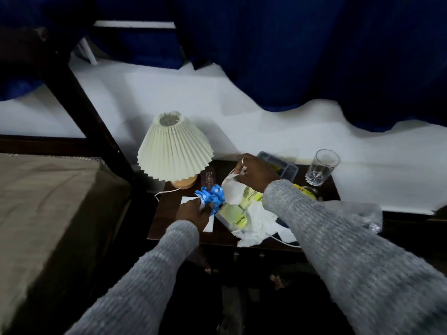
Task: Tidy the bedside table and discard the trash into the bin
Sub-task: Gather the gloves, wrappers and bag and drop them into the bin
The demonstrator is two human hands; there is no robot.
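A crumpled blue, white-dotted wrapper [212, 195] is gripped by the left hand [193, 212]. A soft, rounded white piece [231, 191] is pinched at its edge by the right hand [256, 172]. Both are held above the dark wooden bedside table [163, 213]. Wrinkled white tissue [256, 224] and yellow-green packets [238, 215] crowd the middle, between a pleated lamp [174, 146] at the left and a cut glass [320, 169] at the right edge.

One wide-angle view from the person's head looks forward and steeply down onto the bench [164, 213]. It sits close: both sleeves enter from the bottom edge, and the left hand [193, 212] and right hand [256, 174] meet near mid-frame. The bed [48, 213] fills the left side and the curtain [314, 56] fills the top. Straight edges bow outward near the borders.
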